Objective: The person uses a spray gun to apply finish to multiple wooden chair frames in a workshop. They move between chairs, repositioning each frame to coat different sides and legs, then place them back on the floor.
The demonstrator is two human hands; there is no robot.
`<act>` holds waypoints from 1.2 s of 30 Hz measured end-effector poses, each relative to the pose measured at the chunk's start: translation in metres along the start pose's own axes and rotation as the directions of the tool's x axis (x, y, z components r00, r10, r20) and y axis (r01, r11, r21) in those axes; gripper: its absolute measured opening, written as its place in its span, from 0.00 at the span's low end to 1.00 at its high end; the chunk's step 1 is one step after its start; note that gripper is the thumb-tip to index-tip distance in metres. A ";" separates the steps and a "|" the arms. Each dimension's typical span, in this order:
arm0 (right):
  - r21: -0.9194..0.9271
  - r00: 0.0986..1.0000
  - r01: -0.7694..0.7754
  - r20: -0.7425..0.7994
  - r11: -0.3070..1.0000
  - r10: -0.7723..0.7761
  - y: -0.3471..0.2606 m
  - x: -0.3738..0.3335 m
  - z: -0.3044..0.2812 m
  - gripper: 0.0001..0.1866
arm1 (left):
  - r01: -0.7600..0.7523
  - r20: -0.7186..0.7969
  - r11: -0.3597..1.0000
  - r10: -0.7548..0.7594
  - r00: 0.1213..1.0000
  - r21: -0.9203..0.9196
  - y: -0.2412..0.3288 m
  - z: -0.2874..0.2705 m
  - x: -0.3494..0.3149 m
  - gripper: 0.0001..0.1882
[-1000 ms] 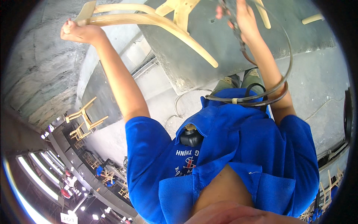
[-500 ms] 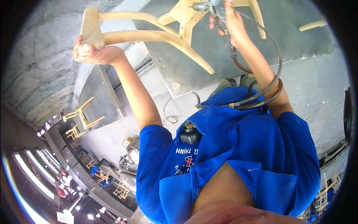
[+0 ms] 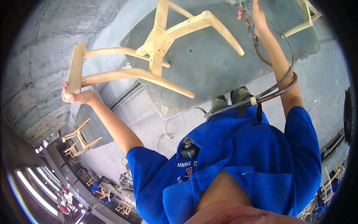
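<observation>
My left hand (image 3: 79,98), at the far left, is closed round the near end of the broad top rail of a pale wooden chair frame (image 3: 136,73). The frame is tilted over a grey board-like surface (image 3: 201,71), its legs and crossed braces pointing right. At the top right, my right hand (image 3: 258,18) grips a metal spray gun (image 3: 247,14), apart from the chair frame. The gun's nozzle end runs up to the picture's edge. From its handle a hose (image 3: 288,76) loops beside my right forearm.
Another pale wooden frame (image 3: 300,28) lies partly in view at the upper right. More wooden frames (image 3: 84,138) stand at the left beside a grey panel (image 3: 95,125). A rough grey wall (image 3: 44,74) rises at the far left. A thin coiled line (image 3: 168,135) lies on the floor.
The chair frame has turned, showing more of its legs and braces, and my left hand has come nearer. My right hand has moved the spray gun right, away from the frame. The view has shifted.
</observation>
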State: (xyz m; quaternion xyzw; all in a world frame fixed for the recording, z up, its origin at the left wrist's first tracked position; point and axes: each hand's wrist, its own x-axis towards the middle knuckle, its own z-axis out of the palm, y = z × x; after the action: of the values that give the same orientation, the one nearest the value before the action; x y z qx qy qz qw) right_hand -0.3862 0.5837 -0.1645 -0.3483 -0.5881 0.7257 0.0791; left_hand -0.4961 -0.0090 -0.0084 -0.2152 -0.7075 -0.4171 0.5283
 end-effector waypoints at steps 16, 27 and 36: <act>-0.313 0.968 -0.248 -0.109 0.917 0.224 0.105 -0.083 -0.179 0.40 | -0.084 -0.150 0.909 0.157 0.976 0.408 0.166 0.035 -0.123 0.31; -0.107 0.976 0.174 -0.116 0.979 -0.186 0.034 -0.131 -0.210 0.43 | -0.472 0.504 0.826 0.278 0.817 0.309 0.223 0.190 -0.136 0.38; 0.025 0.983 0.024 -0.180 0.999 -0.019 0.076 -0.131 -0.208 0.41 | -0.708 0.601 0.574 0.413 0.684 0.412 0.234 0.168 -0.095 0.15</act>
State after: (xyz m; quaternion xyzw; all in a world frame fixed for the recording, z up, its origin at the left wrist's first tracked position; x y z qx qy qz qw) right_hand -0.1419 0.6587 -0.1931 -0.4051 -0.5722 0.6983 0.1444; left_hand -0.3838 0.2723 -0.0276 -0.3377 -0.7921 0.0941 0.4996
